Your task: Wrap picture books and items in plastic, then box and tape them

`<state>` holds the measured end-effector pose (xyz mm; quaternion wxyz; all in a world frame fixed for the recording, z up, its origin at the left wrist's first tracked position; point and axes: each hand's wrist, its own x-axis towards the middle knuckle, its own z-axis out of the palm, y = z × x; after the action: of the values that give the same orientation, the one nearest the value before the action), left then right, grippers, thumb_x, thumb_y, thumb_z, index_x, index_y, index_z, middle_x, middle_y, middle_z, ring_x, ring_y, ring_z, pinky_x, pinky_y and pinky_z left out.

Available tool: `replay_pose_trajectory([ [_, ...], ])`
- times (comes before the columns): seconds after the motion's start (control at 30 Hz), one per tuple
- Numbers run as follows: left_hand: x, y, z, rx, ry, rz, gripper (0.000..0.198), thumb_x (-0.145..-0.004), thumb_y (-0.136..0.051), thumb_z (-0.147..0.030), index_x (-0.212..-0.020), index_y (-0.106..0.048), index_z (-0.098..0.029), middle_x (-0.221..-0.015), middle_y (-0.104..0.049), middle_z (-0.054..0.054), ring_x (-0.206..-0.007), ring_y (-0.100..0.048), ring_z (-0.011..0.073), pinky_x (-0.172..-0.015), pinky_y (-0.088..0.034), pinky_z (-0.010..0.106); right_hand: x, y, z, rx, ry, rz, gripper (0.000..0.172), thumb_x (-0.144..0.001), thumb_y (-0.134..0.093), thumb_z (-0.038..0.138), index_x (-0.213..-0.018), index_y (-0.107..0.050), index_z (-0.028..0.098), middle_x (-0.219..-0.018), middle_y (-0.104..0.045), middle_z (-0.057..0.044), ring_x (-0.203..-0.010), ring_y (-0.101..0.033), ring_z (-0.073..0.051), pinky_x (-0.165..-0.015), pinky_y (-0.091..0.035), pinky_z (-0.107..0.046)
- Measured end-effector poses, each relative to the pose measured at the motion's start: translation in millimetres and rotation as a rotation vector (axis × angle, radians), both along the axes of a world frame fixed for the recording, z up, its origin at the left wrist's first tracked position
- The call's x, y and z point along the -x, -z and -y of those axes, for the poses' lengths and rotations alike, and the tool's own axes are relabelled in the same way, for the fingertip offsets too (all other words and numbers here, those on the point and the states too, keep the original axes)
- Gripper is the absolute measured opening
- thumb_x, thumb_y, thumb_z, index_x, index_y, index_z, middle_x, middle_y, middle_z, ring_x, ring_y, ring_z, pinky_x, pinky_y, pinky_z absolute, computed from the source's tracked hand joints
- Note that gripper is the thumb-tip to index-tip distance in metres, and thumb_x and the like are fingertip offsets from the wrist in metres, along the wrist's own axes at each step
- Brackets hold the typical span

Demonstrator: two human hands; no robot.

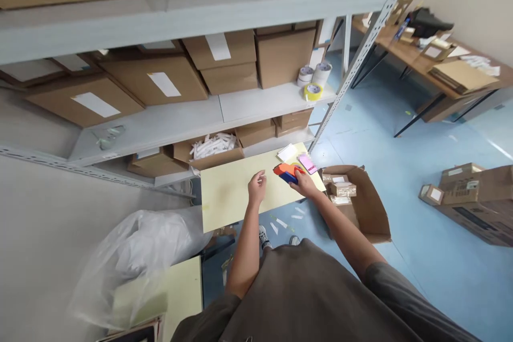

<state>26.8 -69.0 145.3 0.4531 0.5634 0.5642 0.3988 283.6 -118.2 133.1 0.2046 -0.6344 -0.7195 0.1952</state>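
My right hand is closed around an orange and blue tape dispenser, held above the right part of a pale yellow table. My left hand hovers over the middle of that table, fingers loosely bent and a little apart, with nothing visible in it. Just beyond the dispenser, a phone with a pink screen lies near the table's right edge. Beside it rests a small stack of white labels or paper. Something yellow behind the dispenser is partly hidden by it.
Metal shelving with cardboard boxes rises beyond the table, carrying tape rolls. An open carton of small packages stands right. Plastic wrapping bulges at left. Paper strips litter the floor. Larger boxes sit farther right.
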Motion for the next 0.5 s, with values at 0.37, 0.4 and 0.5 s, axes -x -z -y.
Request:
replay_pose_trajectory([
  [0.37,51,-111.6,-54,-0.120,0.552,0.256,0.046,-0.096,-0.073,-0.053,-0.125,-0.081,-0.019,-0.135,-0.077,0.013,-0.125,-0.072,0.0302,-0.107,-0.058,0.041,26,-111.8,-9,-0.151,-0.207,-0.158,0.037,-0.101,-0.068,0.060,-0.097,-0.063,0.023,-0.089,-0.064,-0.006,-0.084,-0.062,-0.025,-0.080,-0.054,-0.038],
  [0.4,56,-113.4,-56,-0.133,0.544,0.269,0.048,-0.095,-0.074,-0.054,-0.129,-0.080,-0.020,-0.138,-0.075,0.013,-0.126,-0.071,0.0300,-0.107,-0.058,0.041,29,-116.7,-12,-0.159,-0.222,-0.161,0.039,-0.100,-0.069,0.061,-0.095,-0.064,0.023,-0.089,-0.065,-0.006,-0.085,-0.062,-0.025,-0.081,-0.055,-0.038],
  [0.5,68,-116.3,-62,-0.129,0.548,0.298,0.056,-0.092,-0.079,-0.054,-0.138,-0.075,-0.021,-0.143,-0.072,0.014,-0.128,-0.070,0.0299,-0.106,-0.059,0.040,39,-126.6,-21,-0.190,-0.255,-0.171,0.041,-0.098,-0.071,0.063,-0.093,-0.066,0.023,-0.093,-0.069,-0.008,-0.089,-0.064,-0.027,-0.085,-0.056,-0.040],
])
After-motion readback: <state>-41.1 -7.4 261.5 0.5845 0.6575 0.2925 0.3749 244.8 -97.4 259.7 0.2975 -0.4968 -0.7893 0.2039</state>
